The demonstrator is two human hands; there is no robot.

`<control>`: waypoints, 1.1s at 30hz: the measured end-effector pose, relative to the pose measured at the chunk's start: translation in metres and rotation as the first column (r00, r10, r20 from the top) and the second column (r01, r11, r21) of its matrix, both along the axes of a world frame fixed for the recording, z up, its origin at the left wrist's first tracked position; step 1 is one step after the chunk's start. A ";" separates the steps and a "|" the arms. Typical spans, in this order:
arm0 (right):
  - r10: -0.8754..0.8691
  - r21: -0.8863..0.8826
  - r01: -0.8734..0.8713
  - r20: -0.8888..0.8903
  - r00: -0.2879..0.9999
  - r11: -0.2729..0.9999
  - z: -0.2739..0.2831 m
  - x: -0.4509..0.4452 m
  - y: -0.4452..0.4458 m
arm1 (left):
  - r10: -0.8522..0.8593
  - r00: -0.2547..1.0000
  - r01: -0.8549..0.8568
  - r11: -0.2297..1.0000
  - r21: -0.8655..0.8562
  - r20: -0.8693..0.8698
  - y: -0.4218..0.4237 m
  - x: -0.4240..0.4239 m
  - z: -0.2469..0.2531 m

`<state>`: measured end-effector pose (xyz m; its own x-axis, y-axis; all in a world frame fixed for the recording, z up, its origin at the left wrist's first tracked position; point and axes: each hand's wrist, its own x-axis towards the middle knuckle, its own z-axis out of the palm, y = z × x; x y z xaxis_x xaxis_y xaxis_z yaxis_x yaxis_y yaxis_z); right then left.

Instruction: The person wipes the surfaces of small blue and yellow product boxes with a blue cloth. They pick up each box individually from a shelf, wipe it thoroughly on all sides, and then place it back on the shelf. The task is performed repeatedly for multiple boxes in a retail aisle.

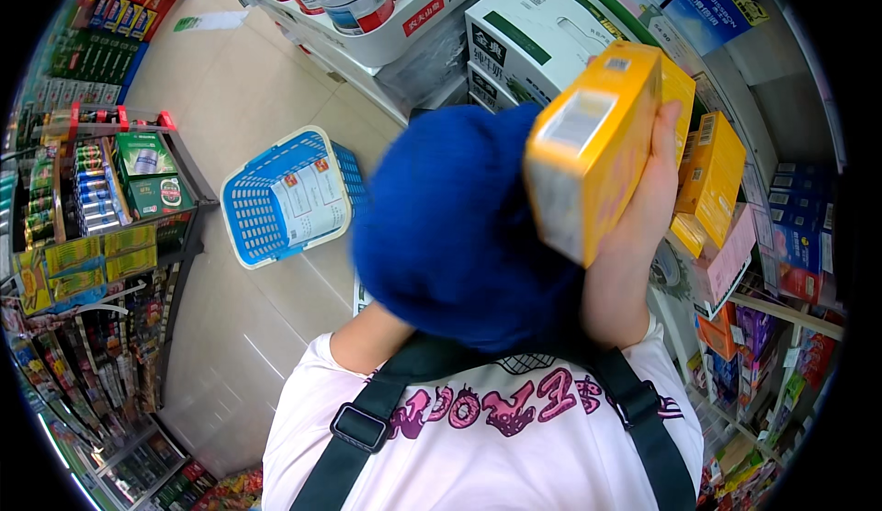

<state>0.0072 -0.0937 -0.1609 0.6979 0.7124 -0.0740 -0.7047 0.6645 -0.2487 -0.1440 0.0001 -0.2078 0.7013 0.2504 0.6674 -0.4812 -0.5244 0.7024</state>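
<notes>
My right hand (651, 187) holds an orange-yellow carton (596, 146) up at the right, its fingers along the carton's right side. Just behind it shows part of another yellow box (679, 90). A rounded dark-blue cloth thing (462, 221), perhaps a cap, fills the centre and hides much of what lies below. My left forearm (372, 339) passes behind this blue thing, and my left hand is out of view. More orange-yellow boxes (710, 173) stand close to the right of my right hand. A blue plastic shopping basket (241, 252) with a pale rim is on the floor at the left.
White milk cartons (524, 21) are stacked ahead, beside shrink-wrapped bottles (351, 1) in a white tray. Shelving with blue boxes (796, 235) runs down the right. At the left stands a shelf with cans and green boxes (148, 166). Tiled floor (241, 345) lies between.
</notes>
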 end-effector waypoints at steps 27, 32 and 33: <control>0.160 -0.389 -0.112 0.093 0.983 0.914 0.011 -0.037 0.009 | 0.445 0.892 -0.446 0.840 -0.307 -0.078 0.003 -0.003 0.007; 0.341 -0.206 -0.356 -0.105 0.934 0.912 0.005 -0.031 0.006 | 0.423 0.896 -0.402 0.638 -0.657 -0.138 0.000 -0.009 0.010; 0.350 -0.191 -0.368 -0.123 0.929 0.910 0.005 -0.031 0.006 | 0.412 0.901 -0.377 0.597 -0.708 -0.133 0.001 -0.008 0.011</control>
<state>-0.0241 -0.0876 -0.1562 0.3826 0.8758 -0.2944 -0.9103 0.3026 -0.2825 -0.1523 0.0006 -0.1966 0.3958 0.8980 0.1923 -0.3851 -0.0278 0.9225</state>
